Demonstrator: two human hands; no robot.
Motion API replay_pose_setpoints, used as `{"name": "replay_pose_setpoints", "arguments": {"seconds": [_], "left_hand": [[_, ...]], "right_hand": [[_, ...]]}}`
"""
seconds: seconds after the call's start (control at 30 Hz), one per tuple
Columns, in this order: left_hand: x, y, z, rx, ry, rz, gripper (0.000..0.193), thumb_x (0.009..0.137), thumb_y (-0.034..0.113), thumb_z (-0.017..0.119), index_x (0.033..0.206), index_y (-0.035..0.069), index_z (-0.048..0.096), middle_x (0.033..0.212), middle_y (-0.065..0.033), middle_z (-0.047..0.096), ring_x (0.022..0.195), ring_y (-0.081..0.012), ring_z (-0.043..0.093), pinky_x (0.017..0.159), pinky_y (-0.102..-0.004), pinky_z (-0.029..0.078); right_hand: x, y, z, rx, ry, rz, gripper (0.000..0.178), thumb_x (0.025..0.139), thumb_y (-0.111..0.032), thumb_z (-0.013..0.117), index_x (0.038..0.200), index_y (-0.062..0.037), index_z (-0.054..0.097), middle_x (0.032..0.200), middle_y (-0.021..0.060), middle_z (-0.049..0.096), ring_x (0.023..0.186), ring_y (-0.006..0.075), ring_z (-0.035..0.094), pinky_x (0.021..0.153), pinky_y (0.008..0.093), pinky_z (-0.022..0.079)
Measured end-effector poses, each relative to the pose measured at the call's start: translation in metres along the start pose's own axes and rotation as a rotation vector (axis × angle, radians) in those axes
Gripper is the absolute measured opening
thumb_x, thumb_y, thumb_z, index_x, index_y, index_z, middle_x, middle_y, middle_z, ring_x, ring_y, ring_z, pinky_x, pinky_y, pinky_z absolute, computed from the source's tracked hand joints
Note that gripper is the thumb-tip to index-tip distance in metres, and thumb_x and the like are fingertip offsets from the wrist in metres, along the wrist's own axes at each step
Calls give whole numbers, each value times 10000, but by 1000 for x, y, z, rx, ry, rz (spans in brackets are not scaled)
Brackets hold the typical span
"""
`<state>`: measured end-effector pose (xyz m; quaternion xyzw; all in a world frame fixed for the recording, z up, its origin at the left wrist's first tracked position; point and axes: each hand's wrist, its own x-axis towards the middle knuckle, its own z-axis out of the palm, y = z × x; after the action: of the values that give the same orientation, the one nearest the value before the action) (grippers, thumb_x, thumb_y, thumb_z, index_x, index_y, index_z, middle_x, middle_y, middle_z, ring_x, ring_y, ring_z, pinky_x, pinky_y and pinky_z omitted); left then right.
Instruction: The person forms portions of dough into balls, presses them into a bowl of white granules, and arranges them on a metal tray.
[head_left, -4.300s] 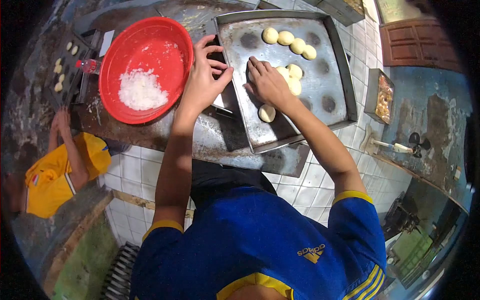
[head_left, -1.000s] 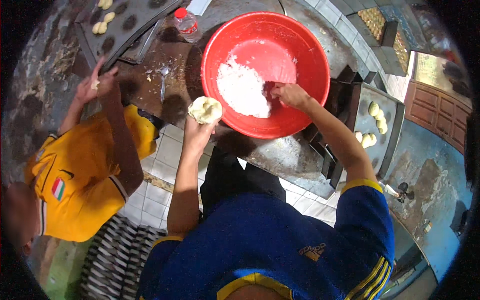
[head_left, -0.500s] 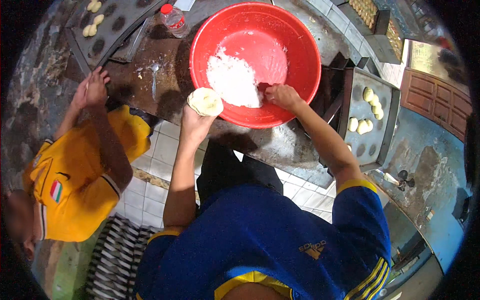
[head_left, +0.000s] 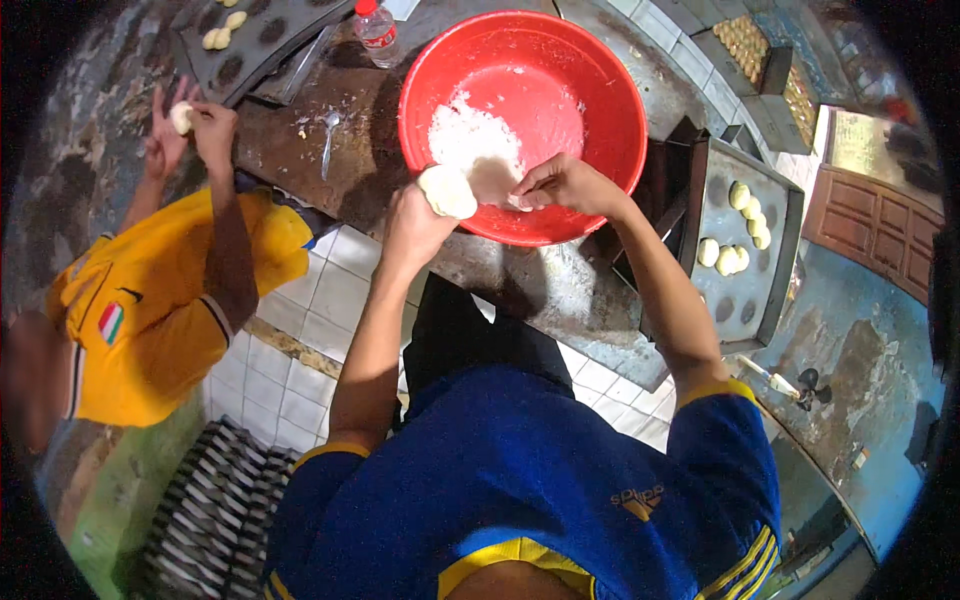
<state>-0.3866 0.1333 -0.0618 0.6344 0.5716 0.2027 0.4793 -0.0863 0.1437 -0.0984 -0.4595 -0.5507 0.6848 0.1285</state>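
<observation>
Above the near-left rim of the round red plastic basin, the bare left hand cups 1 round pale-yellow dough piece, probably light, soft and easily torn, so best cradled from beneath, while the bare right hand pinches fluffy white shreds.

Fingers of my left hand mostly hidden behind the dough piece — can't tell how they grip underneath. White shreds at the fingertips of my right hand: too small to tell how much. My left hand and the dough cover part of the near rim of the red basin. Right forearm hides a corner of the metal tray. Upper edge crops the co-worker's tray. Far golden pieces — too small to identify.
</observation>
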Motion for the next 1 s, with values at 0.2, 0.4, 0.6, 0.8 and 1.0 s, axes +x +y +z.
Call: {"name": "replay_pose_setpoints", "arguments": {"seconds": [0.2, 0.4, 0.6, 0.8, 1.0], "left_hand": [[-5, 59, 45, -213, -25, 279, 358, 812, 80, 824, 1140, 25, 692, 986, -186, 764, 922, -324, 756, 833, -415, 578], [-15, 85, 81, -250, -90, 336, 342, 805, 65, 837, 1120, 18, 712, 980, -160, 771, 925, -265, 756, 838, -399, 582], [-46, 143, 126, -412, -599, 305, 408, 842, 116, 854, 1219, 44, 716, 1151, -52, 758, 1079, -148, 700, 947, -333, 559], [-74, 203, 162, -427, -846, 352, 615, 805, 84, 924, 1338, 22, 623, 1241, -61, 725, 1164, -147, 669, 1026, -325, 532], [-113, 219, 216, -708, -787, 167, 440, 946, 131, 751, 1332, -9, 593, 1288, -111, 705, 1169, -156, 690, 995, -317, 557]], "right_hand": [[-77, -100, 63, -832, 568, -545, 341, 917, -117, 683, 1243, -90, 782, 1175, 143, 777, 948, 319, 773, 802, 405, 641], [-173, -114, 53, -1080, 429, -485, 596, 856, -87, 713, 1447, -71, 638, 1368, 150, 700, 1284, 315, 647, 1080, 417, 534], [-259, -115, 47, -776, 575, -458, 902, 743, -331, 926, 1522, -110, 528, 1379, 171, 582, 1228, 382, 620, 1039, 487, 545], [-320, -63, 39, -225, 697, -372, 370, 854, -236, 902, 1132, -38, 759, 921, 42, 665, 829, 128, 658, 734, 318, 560], [-379, -35, 53, 541, 660, -218, 420, 954, -218, 826, 1325, -66, 701, 1035, 15, 643, 910, 108, 659, 731, 290, 574]]}}
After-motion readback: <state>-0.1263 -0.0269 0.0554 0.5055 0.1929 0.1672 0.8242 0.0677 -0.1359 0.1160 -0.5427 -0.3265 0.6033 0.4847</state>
